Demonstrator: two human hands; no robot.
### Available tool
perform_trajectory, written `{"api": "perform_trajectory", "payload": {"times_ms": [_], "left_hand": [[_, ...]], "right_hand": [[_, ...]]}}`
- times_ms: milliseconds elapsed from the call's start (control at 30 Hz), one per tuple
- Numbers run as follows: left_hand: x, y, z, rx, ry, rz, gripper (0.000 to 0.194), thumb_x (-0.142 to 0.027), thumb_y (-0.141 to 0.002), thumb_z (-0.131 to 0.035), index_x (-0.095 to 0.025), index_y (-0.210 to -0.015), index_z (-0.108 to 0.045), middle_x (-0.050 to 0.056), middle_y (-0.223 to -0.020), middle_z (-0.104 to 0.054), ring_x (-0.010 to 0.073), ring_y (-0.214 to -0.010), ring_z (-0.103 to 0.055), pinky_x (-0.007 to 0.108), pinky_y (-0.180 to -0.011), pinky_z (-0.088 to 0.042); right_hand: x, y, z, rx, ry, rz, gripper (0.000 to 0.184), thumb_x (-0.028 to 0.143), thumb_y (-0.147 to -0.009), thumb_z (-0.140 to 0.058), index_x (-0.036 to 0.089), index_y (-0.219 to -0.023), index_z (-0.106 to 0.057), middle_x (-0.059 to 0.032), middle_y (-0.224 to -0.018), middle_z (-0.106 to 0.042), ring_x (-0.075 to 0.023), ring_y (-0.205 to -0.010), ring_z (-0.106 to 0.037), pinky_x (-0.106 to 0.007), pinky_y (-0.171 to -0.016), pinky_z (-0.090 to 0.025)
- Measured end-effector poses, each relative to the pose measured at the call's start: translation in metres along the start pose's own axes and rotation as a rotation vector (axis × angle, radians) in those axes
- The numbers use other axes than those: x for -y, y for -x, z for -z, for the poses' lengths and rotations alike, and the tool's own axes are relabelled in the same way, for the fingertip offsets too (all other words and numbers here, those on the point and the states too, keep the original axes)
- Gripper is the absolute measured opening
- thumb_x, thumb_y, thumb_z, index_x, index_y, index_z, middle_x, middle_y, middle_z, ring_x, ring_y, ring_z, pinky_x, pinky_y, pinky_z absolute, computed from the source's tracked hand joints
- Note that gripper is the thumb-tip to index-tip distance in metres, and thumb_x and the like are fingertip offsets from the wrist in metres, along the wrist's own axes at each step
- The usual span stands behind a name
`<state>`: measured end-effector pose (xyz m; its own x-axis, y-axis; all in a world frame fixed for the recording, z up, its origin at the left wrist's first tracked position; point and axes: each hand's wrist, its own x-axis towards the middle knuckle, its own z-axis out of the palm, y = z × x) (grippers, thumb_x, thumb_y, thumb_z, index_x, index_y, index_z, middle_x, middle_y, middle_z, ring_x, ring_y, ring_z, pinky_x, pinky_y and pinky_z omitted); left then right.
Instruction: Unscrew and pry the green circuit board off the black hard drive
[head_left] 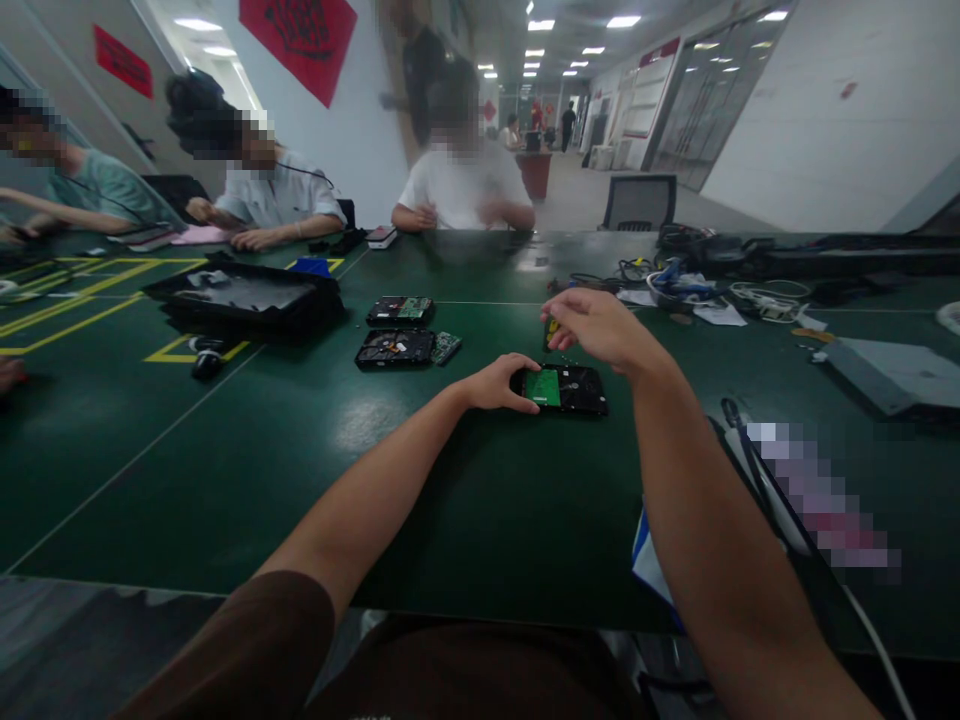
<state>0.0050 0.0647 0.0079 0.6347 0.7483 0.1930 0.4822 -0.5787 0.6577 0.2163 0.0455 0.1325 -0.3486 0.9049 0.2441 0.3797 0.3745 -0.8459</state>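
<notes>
A black hard drive (582, 388) with a green circuit board (542, 388) facing up lies flat on the green table. My left hand (501, 384) grips its left end, thumb along the near edge and fingers on the far side. Above the drive's far edge, my right hand (592, 325) is closed around a screwdriver (553, 330) with a yellow and black handle, its tip pointing down and appearing apart from the drive. Some tiny pieces, perhaps screws (568, 360), lie just beyond the drive.
Left of my hands lie two more hard drives (395, 348) (400, 310) and a loose circuit board (446, 347). A black tray (247, 297) stands further left. Cables (686, 285) and a grey metal box (892, 375) occupy the right. Several people sit across the table.
</notes>
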Motion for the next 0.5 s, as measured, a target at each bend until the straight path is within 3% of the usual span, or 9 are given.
{"api": "perform_trajectory", "payload": {"times_ms": [100, 267, 367, 500], "left_hand": [[0.0019, -0.0001, -0.0004, 0.002, 0.001, -0.005, 0.084, -0.056, -0.065, -0.087, -0.023, -0.136, -0.055, 0.010, -0.137, -0.055, 0.0308, -0.130, -0.050, 0.045, -0.113, -0.040], [0.0005, 0.0001, 0.0003, 0.002, 0.003, 0.014, 0.083, -0.055, -0.064, -0.087, -0.025, -0.135, -0.056, 0.010, -0.139, -0.054, 0.0314, -0.131, -0.050, 0.046, -0.113, -0.040], [-0.0018, 0.0006, 0.0015, 0.002, 0.009, 0.011, 0.083, -0.055, -0.064, -0.087, -0.024, -0.135, -0.056, 0.010, -0.139, -0.054, 0.0322, -0.131, -0.050, 0.047, -0.112, -0.040], [-0.0026, 0.0006, 0.0022, 0.007, 0.006, 0.021, 0.084, -0.056, -0.063, -0.087, -0.025, -0.135, -0.057, 0.010, -0.139, -0.054, 0.0327, -0.131, -0.050, 0.048, -0.112, -0.040]], "right_hand": [[0.0031, 0.0014, 0.0013, 0.033, 0.021, 0.004, 0.019, 0.034, -0.095, -0.062, 0.020, -0.105, -0.071, -0.0069, -0.089, -0.073, -0.0156, -0.066, -0.066, -0.030, -0.060, -0.054], [0.0035, 0.0011, 0.0027, -0.056, 0.161, -0.004, 0.016, 0.034, -0.090, -0.068, 0.018, -0.093, -0.072, -0.0065, -0.081, -0.072, -0.0152, -0.064, -0.064, -0.028, -0.055, -0.049], [0.0002, -0.0005, 0.0028, -0.097, 0.129, -0.016, 0.012, 0.029, -0.089, -0.066, 0.018, -0.092, -0.070, -0.0082, -0.089, -0.074, -0.0132, -0.058, -0.063, -0.028, -0.052, -0.048], [-0.0004, -0.0007, 0.0014, -0.050, 0.005, 0.014, 0.011, 0.028, -0.092, -0.063, 0.018, -0.093, -0.067, -0.0105, -0.100, -0.074, -0.0129, -0.060, -0.066, -0.027, -0.051, -0.049]]}}
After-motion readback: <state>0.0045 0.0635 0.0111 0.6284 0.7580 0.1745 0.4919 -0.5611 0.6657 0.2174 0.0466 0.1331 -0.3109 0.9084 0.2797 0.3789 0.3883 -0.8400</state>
